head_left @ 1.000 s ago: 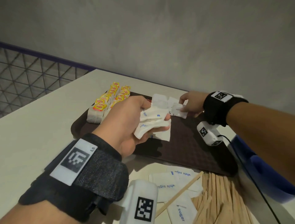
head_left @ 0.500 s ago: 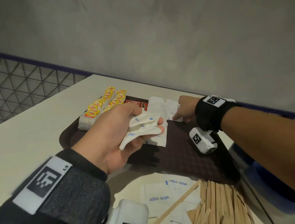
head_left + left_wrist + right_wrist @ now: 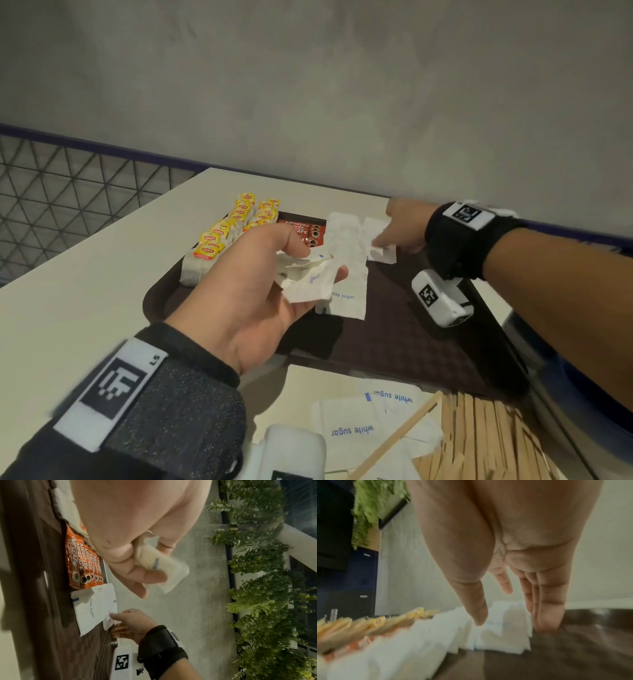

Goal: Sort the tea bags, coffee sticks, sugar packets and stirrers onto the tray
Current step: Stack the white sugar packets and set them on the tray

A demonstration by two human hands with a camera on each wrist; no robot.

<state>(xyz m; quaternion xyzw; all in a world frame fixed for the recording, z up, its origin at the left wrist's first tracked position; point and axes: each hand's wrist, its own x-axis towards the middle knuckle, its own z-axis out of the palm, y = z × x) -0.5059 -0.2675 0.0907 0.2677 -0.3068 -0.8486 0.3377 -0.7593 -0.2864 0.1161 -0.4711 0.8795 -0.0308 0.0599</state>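
Observation:
My left hand [image 3: 322,263] hovers over the brown tray [image 3: 411,349] and grips a bunch of white sugar packets [image 3: 308,284] between thumb and fingers; the same bunch [image 3: 169,566] shows in the left wrist view. On the tray's far side my right hand [image 3: 387,236] lies with straight fingers [image 3: 546,615], touching the sugar packets [image 3: 347,246] laid there. Yellow-tagged tea bags [image 3: 222,236] stand in rows at the tray's far left. Orange coffee sticks [image 3: 77,561] lie between the tea bags and the sugar.
Loose white sugar packets [image 3: 352,425] and a pile of wooden stirrers [image 3: 486,435] lie on the pale table in front of the tray. A blue object [image 3: 599,394] sits at the right edge. A grey wall stands behind and a wire mesh at the left.
My right hand went from pinching a packet to resting straight fingers on the packets on the tray. My left hand kept its bunch over the tray.

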